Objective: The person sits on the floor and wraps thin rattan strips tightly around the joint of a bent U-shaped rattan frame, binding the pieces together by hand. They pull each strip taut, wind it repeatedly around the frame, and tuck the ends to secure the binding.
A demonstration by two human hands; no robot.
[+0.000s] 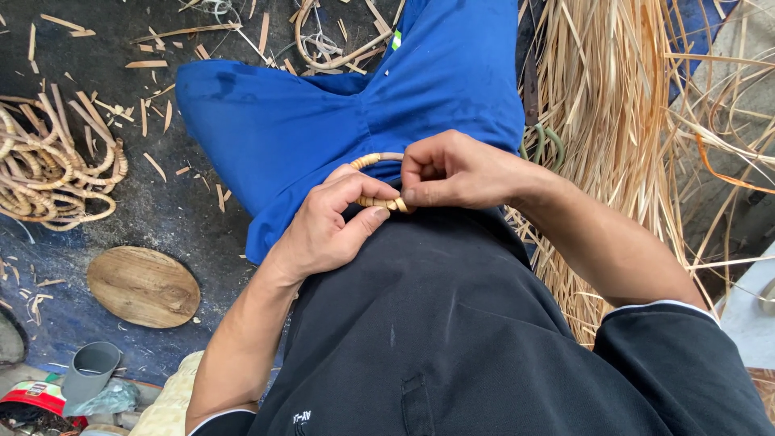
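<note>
The small ring (379, 181) is pale tan, banded with wrapped cane. The trousers (355, 105) are bright blue, the shirt (452, 323) black. Straw-yellow strips (605, 121) lie beside a light brown coil bundle (48, 169), a brown oval wooden board (143, 286) and a dark grey floor (161, 218)

hands (387, 206) on lap, oval board (143, 286) left, straw bundle (605, 121) right
</note>
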